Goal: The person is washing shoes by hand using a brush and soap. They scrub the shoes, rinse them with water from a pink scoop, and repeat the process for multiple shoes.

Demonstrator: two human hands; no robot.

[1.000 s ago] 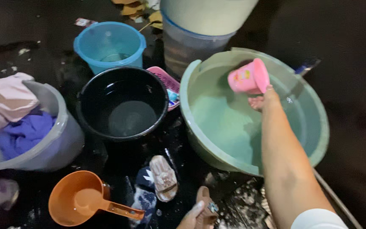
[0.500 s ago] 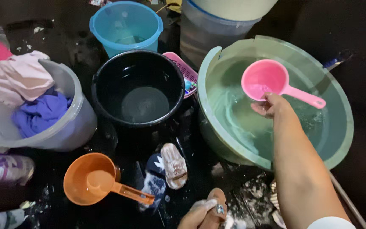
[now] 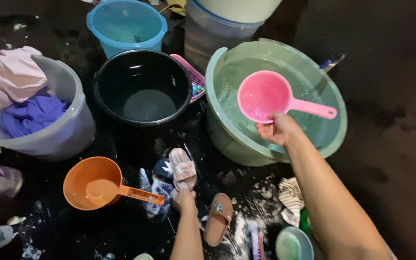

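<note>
Nearest the person, on the wet dark floor (image 3: 386,110) flecked with white suds, the left hand (image 3: 185,199) pressed down on a pale, soapy sandal (image 3: 183,168), its fingers curled over the heel end; a brown sandal (image 3: 217,217) lay just beside it and an orange plastic dipper with a straight handle (image 3: 95,184) stood to the left, holding a little water. Farther out, the right hand (image 3: 278,129) had its fingers closed on the rim of a pink plastic dipper (image 3: 266,96), held over the water in a wide pale-green plastic basin (image 3: 335,139). Beyond stood a black bucket (image 3: 143,86), part filled, a grey tub of heaped clothes (image 3: 75,120), and a blue bucket (image 3: 126,26). Judging by the suds, scrubbing was under way, the rinsing not finished.
</note>
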